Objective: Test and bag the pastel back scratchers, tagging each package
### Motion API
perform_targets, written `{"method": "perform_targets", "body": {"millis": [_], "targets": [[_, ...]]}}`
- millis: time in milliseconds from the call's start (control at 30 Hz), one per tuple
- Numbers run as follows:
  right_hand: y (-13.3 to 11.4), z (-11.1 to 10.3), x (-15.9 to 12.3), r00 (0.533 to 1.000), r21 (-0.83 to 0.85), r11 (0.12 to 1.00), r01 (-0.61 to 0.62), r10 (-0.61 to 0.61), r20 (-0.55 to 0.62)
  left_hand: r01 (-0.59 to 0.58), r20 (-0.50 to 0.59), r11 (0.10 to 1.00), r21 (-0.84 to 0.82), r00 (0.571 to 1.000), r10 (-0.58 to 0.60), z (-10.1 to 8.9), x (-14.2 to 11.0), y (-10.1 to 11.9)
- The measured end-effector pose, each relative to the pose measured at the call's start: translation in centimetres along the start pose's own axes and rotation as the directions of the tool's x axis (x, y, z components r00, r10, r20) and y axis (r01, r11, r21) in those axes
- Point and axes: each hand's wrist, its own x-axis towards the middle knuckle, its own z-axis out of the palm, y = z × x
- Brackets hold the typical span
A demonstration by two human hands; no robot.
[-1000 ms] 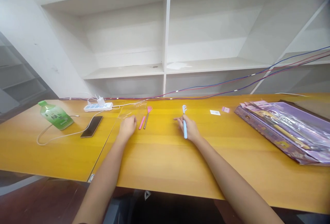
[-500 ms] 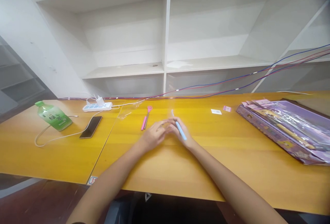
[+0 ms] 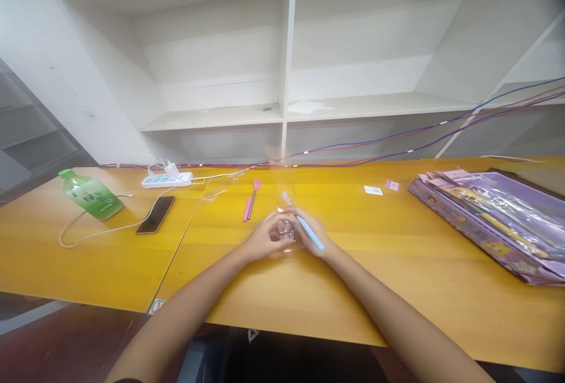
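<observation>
My right hand [image 3: 312,231] is closed around a slim tool with a light-blue handle [image 3: 311,233]. Its pale far end sticks out past my fingers and is too blurred to name. Close beside it, my left hand [image 3: 263,236] curls its thumb and fingers around a crumpled clear plastic wrapper [image 3: 286,231], which lies between both hands just above the table [image 3: 282,295]. Beyond my left hand rests a small pink slotted spatula [image 3: 256,189], alongside a pink handle [image 3: 247,209].
On the left are a green bottle [image 3: 92,195], a phone [image 3: 156,215] and a white power strip [image 3: 165,180] with a cable. Small cards [image 3: 373,190] lie right of centre. A purple box [image 3: 481,236] with plastic-wrapped items stands far right. White shelving [image 3: 289,47] rises behind.
My hands have come slightly nearer to me, and my left hand has opened into a curve, showing the crumpled wrapper. The blue-handled tool stays in my right hand.
</observation>
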Motion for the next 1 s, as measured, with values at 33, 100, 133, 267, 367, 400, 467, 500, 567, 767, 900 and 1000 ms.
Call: {"method": "perform_targets", "body": {"millis": [33,100,133,267,367,400,467,500,567,767,900,1000], "targets": [[0.1,0.0,0.0,1.0,-0.024,1.0,0.002,-0.002,-0.006,0.008,-0.008,1.0,-0.009,1.0,-0.008,0.1,0.0,-0.1],[0.3,-0.1,-0.1,1.0,-0.083,0.997,0.001,-0.002,-0.011,0.022,-0.015,1.0,-0.008,1.0,-0.022,0.3,0.1,-0.2],[0.4,-0.2,-0.1,1.0,-0.125,0.992,-0.002,0.002,0.0,0.023,-0.021,1.0,-0.002,1.0,-0.023,0.3,0.1,-0.2],[-0.1,-0.9,-0.1,0.999,-0.382,0.924,0.014,-0.032,-0.043,0.027,-0.057,1.0,-0.014,0.998,-0.027,0.2,0.3,0.0],[-0.8,-1.3,0.1,0.971,-0.495,0.868,0.038,-0.149,-0.187,0.063,-0.08,0.994,-0.093,0.994,-0.071,0.0,0.4,0.2],[-1.0,-1.5,0.2,0.957,-0.499,0.865,0.052,-0.186,-0.222,0.082,-0.098,0.99,-0.118,0.991,-0.094,0.0,0.5,0.2],[-1.3,-1.7,0.3,0.933,-0.484,0.871,0.087,-0.242,-0.267,0.139,-0.138,0.976,-0.165,0.977,-0.163,-0.1,0.6,0.2],[-1.5,-1.8,0.3,0.921,-0.471,0.877,0.094,-0.257,-0.294,0.182,-0.156,0.964,-0.192,0.965,-0.213,-0.2,0.6,0.1],[-1.7,-1.8,0.1,0.89,-0.441,0.894,0.083,-0.265,-0.37,0.274,-0.202,0.926,-0.259,0.922,-0.329,-0.3,0.7,0.1],[-2.1,-1.2,-1.4,0.823,-0.291,0.951,0.104,-0.246,-0.512,0.248,-0.372,0.837,-0.488,0.808,-0.456,-0.7,1.1,-0.5],[-2.5,-1.0,-2.2,0.808,-0.072,0.977,0.199,-0.205,-0.552,0.247,-0.369,0.836,-0.489,0.81,-0.455,-0.5,1.1,-0.9],[-3.4,-1.1,-1.6,0.875,0.107,0.975,0.195,-0.124,-0.469,0.285,-0.327,0.851,-0.44,0.832,-0.448,-0.1,0.9,-0.8]]}}
